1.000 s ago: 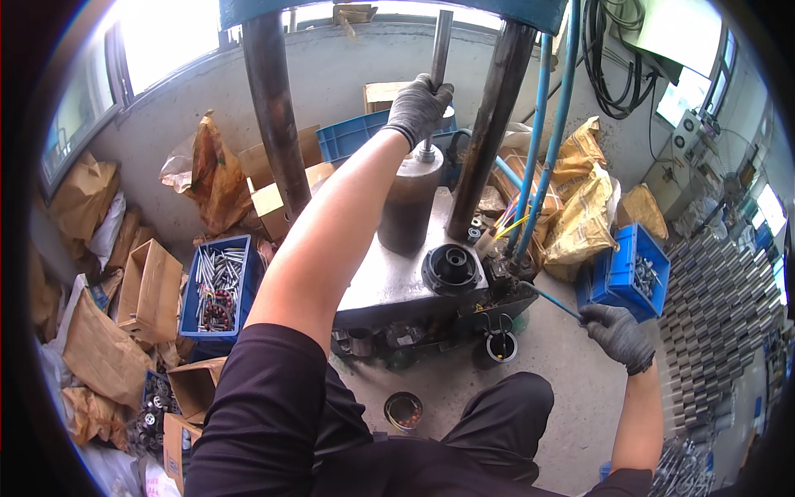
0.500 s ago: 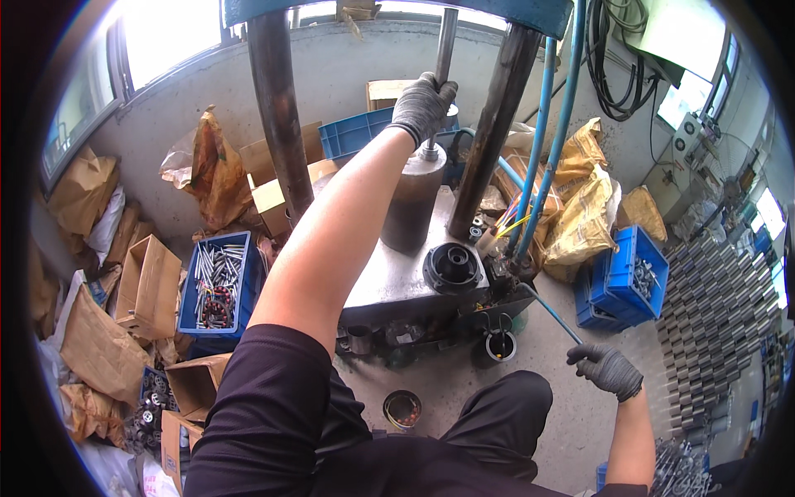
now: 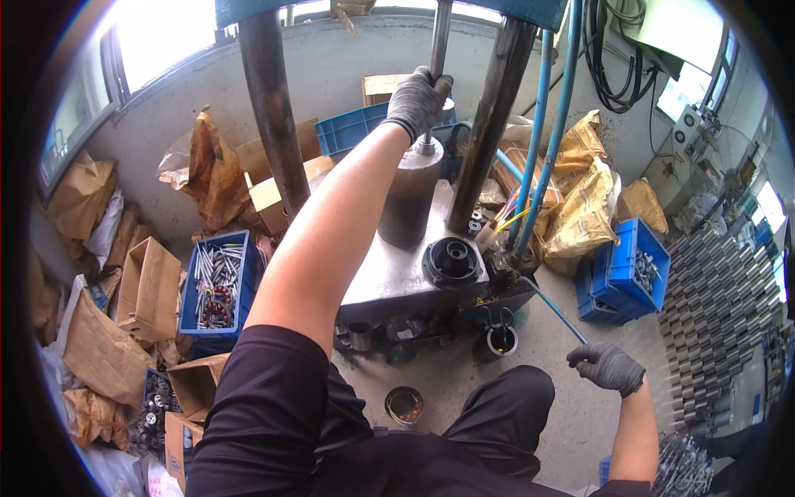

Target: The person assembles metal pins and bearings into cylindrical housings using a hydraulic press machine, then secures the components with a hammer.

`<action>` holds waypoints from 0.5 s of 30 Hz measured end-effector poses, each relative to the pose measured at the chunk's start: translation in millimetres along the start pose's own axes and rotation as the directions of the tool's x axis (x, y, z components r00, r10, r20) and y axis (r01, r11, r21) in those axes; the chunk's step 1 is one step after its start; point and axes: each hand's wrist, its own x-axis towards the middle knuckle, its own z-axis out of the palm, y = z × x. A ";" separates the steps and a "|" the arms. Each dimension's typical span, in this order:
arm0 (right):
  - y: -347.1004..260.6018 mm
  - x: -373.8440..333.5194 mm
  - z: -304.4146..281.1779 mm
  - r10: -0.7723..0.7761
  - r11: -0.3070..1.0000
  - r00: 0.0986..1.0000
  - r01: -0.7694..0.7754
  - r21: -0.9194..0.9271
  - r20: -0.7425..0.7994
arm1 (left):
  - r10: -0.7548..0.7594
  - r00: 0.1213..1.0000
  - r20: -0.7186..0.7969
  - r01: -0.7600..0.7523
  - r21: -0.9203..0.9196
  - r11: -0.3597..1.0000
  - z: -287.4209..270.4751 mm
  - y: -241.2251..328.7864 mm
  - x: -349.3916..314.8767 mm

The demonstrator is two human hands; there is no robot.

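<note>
Both gloved hands are gripping: the left hand is clamping the upright steel rod above the dark metal cylinder, while the right hand, low beside the press, is seemingly closing on the thin blue hose, pressing apparently not begun.

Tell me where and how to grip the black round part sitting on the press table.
Probably take the black round part by its outer rim, from above. It lies flat on the grey press table with its hollow centre up, so the rim is its widest exposed edge. Come from the near side: the dark cylinder and the columns stand behind it.
</note>
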 end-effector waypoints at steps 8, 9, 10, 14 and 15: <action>-1.7 1.1 -1.1 0.095 0.977 0.994 -0.085 0.194 -0.044 | -0.037 0.999 -0.038 0.035 -0.052 0.998 4.2 -0.2 -5.2; -0.3 0.2 -0.4 0.055 0.991 0.998 -0.057 0.119 0.027 | -0.036 0.999 -0.039 0.034 -0.052 0.998 3.5 -2.5 -3.0; -7.3 0.2 -2.1 0.096 0.995 0.987 -0.098 0.016 0.130 | 0.000 0.999 -0.054 -0.001 -0.016 1.000 2.1 -4.9 -0.7; -0.3 0.0 0.1 0.178 0.931 0.983 -0.183 0.315 0.046 | -0.050 0.998 0.036 0.053 -0.105 0.993 5.4 4.1 -5.5; -0.1 0.5 1.0 0.175 0.931 0.983 -0.181 0.316 0.045 | -0.047 0.998 0.035 0.051 -0.103 0.993 2.7 0.6 -3.3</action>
